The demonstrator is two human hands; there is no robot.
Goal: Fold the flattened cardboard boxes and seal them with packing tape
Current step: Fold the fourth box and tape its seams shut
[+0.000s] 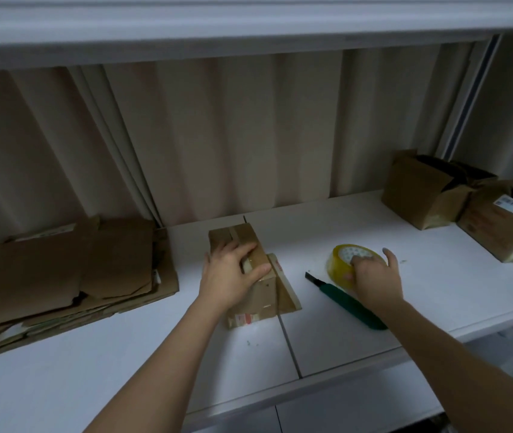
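Observation:
A small folded cardboard box [258, 295] stands on the white counter [123, 364] at the middle, with a strip of tape along its top and one flap sticking out on its right side. My left hand [230, 276] rests on the box's top, fingers spread over it. A yellow roll of packing tape [342, 260] lies to the right. My right hand [374, 276] grips the roll, fingers curled into its core. A green-handled cutter [349, 301] lies under my right wrist.
A stack of flattened cardboard boxes [61, 276] lies at the left of the counter. Two folded boxes [467, 207] with labels stand at the back right. Beige curtains [217, 135] hang behind. The counter's front edge runs close below my arms.

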